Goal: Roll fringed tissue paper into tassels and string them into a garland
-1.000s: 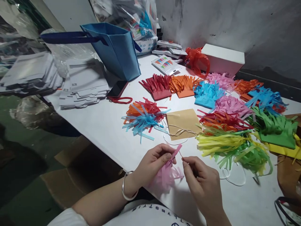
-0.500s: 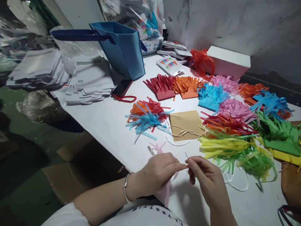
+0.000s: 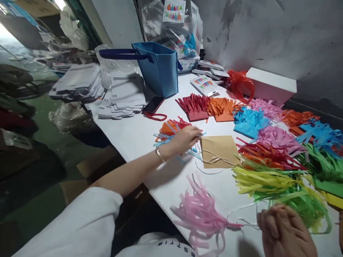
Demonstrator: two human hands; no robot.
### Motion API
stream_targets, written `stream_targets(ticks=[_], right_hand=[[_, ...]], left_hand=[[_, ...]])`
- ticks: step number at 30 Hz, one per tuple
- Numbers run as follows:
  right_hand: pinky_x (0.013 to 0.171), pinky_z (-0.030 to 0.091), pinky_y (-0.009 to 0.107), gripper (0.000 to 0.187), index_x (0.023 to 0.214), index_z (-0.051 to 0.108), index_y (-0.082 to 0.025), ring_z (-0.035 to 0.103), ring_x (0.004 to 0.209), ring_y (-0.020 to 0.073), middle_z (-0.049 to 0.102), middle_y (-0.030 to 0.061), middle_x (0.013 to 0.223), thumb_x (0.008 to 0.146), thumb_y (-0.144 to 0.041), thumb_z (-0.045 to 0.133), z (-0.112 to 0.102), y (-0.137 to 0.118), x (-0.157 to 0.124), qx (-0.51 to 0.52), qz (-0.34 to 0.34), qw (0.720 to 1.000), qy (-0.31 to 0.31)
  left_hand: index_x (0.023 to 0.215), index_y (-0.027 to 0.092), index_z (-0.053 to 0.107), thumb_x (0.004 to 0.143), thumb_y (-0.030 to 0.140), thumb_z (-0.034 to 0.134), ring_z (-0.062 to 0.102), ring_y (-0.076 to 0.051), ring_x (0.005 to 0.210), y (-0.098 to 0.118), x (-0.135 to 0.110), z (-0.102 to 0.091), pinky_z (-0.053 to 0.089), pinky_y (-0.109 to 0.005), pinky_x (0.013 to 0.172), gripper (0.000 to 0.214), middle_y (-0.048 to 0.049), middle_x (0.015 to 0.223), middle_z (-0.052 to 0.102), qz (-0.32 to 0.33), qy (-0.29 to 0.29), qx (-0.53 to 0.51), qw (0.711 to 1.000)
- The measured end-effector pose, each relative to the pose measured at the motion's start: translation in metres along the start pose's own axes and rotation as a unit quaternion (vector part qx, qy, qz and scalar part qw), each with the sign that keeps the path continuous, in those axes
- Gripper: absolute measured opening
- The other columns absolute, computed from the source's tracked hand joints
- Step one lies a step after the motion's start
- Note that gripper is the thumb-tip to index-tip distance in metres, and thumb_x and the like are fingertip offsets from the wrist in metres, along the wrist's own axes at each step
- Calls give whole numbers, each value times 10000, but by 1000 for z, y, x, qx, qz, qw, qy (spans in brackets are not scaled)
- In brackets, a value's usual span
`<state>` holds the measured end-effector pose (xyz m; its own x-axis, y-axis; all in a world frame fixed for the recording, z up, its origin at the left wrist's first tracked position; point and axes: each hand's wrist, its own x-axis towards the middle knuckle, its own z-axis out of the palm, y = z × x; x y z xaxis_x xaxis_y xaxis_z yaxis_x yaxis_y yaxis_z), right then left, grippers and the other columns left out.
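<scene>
My left hand (image 3: 185, 140) is stretched over a small bunch of orange, red and blue paper tassels (image 3: 168, 129). Its fingers are pressed together and bent down by the bunch's right end; what is in them is hidden. At the lower right my right hand (image 3: 288, 230) is closed on a white string (image 3: 250, 225). That string runs to the twisted dark-pink tip of a pink tassel (image 3: 199, 210), which lies spread at the table's front edge. Between the hands sits a square of brown paper (image 3: 219, 142) with loose string across it.
Fringed paper stacks in red (image 3: 197, 115), orange (image 3: 224, 116) and blue (image 3: 246, 131) line the back. Yellow tassels (image 3: 257, 178) and green tassels (image 3: 302, 210) lie right. A blue bag (image 3: 160, 71), a phone (image 3: 154, 105), stacked white cards (image 3: 125, 89) and a white box (image 3: 273, 82) stand behind.
My hands have moved apart: the left from the pink tassel up to the orange, red and blue bunch, the right to the lower right. The pink tassel now lies uncovered. The view has shifted.
</scene>
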<state>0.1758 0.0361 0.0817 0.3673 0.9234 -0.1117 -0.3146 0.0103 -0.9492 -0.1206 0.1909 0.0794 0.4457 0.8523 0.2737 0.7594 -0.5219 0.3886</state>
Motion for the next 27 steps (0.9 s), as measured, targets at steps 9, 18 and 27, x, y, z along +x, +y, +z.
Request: stream_targets(ticks=[9, 18, 27], right_hand=[[437, 385, 195, 334, 873, 639, -196, 458, 531, 94, 539, -6, 673, 785, -494, 762, -5, 33, -9, -145, 60, 985, -69], [447, 376, 183, 344, 876, 632, -200, 423, 526, 88, 491, -25, 644, 781, -505, 760, -2, 35, -6, -145, 72, 985, -55], [475, 386, 178, 319, 907, 634, -200, 432, 558, 84, 505, -26, 686, 800, -476, 752, -3, 38, -8, -141, 70, 986, -53]], left_hand=[[673, 122, 647, 767, 65, 595, 596, -227, 798, -47, 73, -4, 437, -333, 787, 122, -94, 718, 653, -32, -4, 73, 997], [887, 149, 571, 834, 160, 542, 529, -144, 731, -31, 35, -79, 438, -272, 711, 62, -18, 810, 578, -15, 184, -122, 975], [1032, 199, 710, 1005, 316, 529, 517, -199, 1241, 17, -9, -135, 387, -409, 1128, 217, 12, 1237, 627, 141, 455, -141, 868]])
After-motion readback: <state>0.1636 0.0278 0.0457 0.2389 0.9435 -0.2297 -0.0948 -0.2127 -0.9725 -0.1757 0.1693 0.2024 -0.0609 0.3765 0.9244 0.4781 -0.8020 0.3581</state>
